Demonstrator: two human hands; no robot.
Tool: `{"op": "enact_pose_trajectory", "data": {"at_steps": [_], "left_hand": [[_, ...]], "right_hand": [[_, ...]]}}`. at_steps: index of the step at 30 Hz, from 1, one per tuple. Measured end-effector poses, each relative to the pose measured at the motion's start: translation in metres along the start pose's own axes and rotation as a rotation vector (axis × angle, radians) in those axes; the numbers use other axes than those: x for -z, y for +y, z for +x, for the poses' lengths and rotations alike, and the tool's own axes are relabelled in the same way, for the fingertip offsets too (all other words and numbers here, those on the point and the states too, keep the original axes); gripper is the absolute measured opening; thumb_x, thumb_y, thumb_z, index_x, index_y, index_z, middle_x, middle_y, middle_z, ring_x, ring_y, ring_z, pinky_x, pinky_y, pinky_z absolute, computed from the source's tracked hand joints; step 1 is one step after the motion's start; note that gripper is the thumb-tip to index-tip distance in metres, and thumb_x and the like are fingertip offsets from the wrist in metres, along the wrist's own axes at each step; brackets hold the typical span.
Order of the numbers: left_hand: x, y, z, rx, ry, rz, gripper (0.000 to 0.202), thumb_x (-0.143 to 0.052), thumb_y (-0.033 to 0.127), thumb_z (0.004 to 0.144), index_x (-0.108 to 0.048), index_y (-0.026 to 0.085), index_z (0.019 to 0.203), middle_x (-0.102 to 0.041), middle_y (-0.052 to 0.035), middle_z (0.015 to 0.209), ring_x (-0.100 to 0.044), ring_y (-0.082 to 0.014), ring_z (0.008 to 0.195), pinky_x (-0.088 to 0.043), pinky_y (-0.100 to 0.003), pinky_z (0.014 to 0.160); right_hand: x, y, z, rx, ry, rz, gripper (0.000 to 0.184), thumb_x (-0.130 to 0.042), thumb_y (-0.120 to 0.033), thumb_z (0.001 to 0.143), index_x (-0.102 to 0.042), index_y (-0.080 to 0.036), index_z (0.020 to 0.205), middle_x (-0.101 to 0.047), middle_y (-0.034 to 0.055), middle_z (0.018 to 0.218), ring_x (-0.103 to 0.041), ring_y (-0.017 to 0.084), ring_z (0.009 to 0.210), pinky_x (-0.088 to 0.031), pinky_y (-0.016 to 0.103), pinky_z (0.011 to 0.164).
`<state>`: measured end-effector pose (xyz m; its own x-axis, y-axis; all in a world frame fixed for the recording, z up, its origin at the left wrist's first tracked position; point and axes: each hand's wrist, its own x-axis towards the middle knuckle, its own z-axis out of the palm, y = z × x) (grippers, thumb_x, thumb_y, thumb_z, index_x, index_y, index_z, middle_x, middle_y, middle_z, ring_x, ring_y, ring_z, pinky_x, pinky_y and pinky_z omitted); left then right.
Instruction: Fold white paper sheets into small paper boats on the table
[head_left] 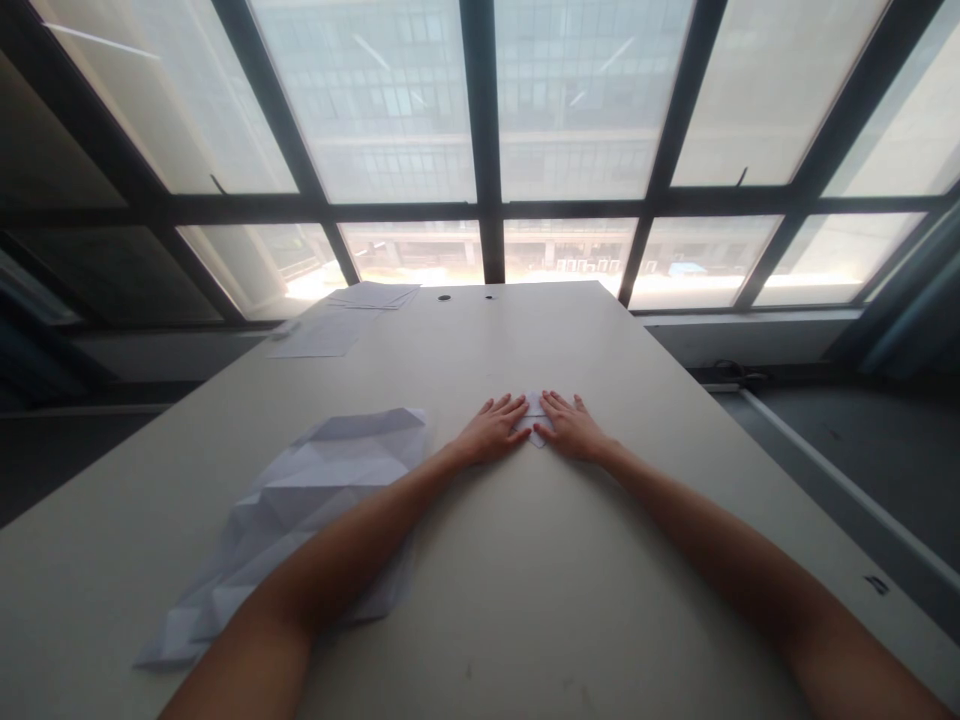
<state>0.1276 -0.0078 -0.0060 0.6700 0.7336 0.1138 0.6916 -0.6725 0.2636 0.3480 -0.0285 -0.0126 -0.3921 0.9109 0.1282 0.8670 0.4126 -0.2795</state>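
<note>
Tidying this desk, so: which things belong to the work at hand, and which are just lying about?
At work: small folded white paper, touched by the left hand and right hand.
Lying about: creased paper sheet, stacked papers, loose sheet.

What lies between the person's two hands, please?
A small piece of folded white paper lies between the left hand and right hand, in the head view.

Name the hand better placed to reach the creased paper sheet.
Left, probably: the left hand sits nearer, its forearm lying over the creased paper sheet; the right hand is beyond the small folded paper.
</note>
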Motion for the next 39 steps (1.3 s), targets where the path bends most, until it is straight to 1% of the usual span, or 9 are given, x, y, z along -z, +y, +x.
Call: {"op": "enact_pose_trajectory", "data": {"at_steps": [7,13,16,18,20,22,25,32,39], "left_hand": [[0.002,0.001,-0.001,0.001,0.007,-0.005,0.061,-0.037,0.055,0.100,-0.036,0.026,0.153,-0.032,-0.0080,0.161,-0.024,-0.0305,0.150,-0.017,-0.050,0.121],[0.002,0.000,0.000,-0.007,0.001,-0.015,0.059,-0.037,0.051,0.101,-0.036,0.024,0.154,-0.032,-0.0080,0.161,-0.024,-0.0328,0.149,-0.017,-0.054,0.120],[0.002,0.001,0.000,-0.006,0.010,-0.028,0.055,-0.039,0.047,0.101,-0.039,0.026,0.152,-0.034,-0.0074,0.160,-0.026,-0.0325,0.149,-0.018,-0.056,0.119],[0.003,0.002,0.000,-0.025,0.022,-0.043,0.051,-0.042,0.045,0.100,-0.043,0.029,0.149,-0.038,-0.0068,0.158,-0.028,-0.0313,0.148,-0.018,-0.057,0.119],[0.005,0.003,-0.001,-0.073,0.031,-0.066,0.047,-0.044,0.044,0.100,-0.047,0.032,0.146,-0.041,-0.0060,0.156,-0.031,-0.0288,0.147,-0.017,-0.058,0.119],[0.007,0.005,-0.002,-0.127,0.028,-0.092,0.046,-0.046,0.042,0.100,-0.047,0.034,0.145,-0.042,-0.0055,0.155,-0.034,-0.0259,0.146,-0.016,-0.058,0.119],[0.010,0.007,-0.002,-0.158,0.020,-0.117,0.046,-0.048,0.040,0.100,-0.046,0.034,0.145,-0.042,-0.0058,0.156,-0.035,-0.0234,0.145,-0.015,-0.056,0.120],[0.010,0.007,-0.001,-0.150,-0.007,-0.080,0.049,-0.045,0.040,0.101,-0.041,0.034,0.150,-0.037,-0.0058,0.158,-0.031,-0.0239,0.147,-0.016,-0.053,0.120],[0.010,0.006,0.000,-0.139,-0.036,-0.036,0.052,-0.040,0.035,0.102,-0.033,0.033,0.153,-0.034,-0.0035,0.160,-0.029,-0.0230,0.148,-0.016,-0.054,0.120]], "right_hand": [[0.000,-0.001,-0.001,-0.027,0.029,0.015,0.061,-0.040,-0.045,0.100,-0.036,-0.015,0.153,-0.032,0.0158,0.159,-0.024,0.027,0.150,-0.013,0.056,0.120],[0.006,-0.003,-0.002,0.061,0.144,-0.046,0.045,-0.043,-0.039,0.100,-0.058,-0.015,0.135,-0.054,0.0170,0.144,-0.044,0.025,0.139,-0.019,0.046,0.121],[0.007,-0.004,-0.002,0.099,0.168,-0.048,0.039,-0.042,-0.031,0.100,-0.064,-0.015,0.129,-0.056,0.0160,0.143,-0.046,0.025,0.138,-0.020,0.045,0.121],[0.007,-0.004,-0.002,0.141,0.160,-0.011,0.043,-0.041,-0.028,0.099,-0.057,-0.017,0.138,-0.050,0.0140,0.149,-0.041,0.023,0.142,-0.022,0.045,0.121],[0.006,-0.005,-0.003,0.209,0.114,0.041,0.051,-0.040,-0.030,0.099,-0.044,-0.019,0.149,-0.041,0.0109,0.156,-0.033,0.022,0.146,-0.022,0.045,0.121],[0.005,-0.005,-0.003,0.258,0.051,0.077,0.057,-0.039,-0.034,0.100,-0.033,-0.021,0.155,-0.034,0.0085,0.159,-0.028,0.021,0.149,-0.020,0.046,0.122],[0.004,-0.005,-0.004,0.250,-0.004,0.081,0.062,-0.037,-0.043,0.101,-0.024,-0.020,0.158,-0.028,0.0087,0.162,-0.025,0.022,0.150,-0.016,0.048,0.123],[0.002,-0.006,-0.003,0.192,-0.033,0.034,0.073,-0.027,-0.057,0.101,-0.021,-0.013,0.158,-0.024,0.0128,0.162,-0.019,0.024,0.152,-0.013,0.050,0.122],[0.003,-0.007,-0.002,0.129,-0.054,-0.013,0.071,-0.019,-0.056,0.102,-0.022,-0.013,0.158,-0.023,0.0120,0.163,-0.016,0.025,0.152,-0.009,0.052,0.122]]}}
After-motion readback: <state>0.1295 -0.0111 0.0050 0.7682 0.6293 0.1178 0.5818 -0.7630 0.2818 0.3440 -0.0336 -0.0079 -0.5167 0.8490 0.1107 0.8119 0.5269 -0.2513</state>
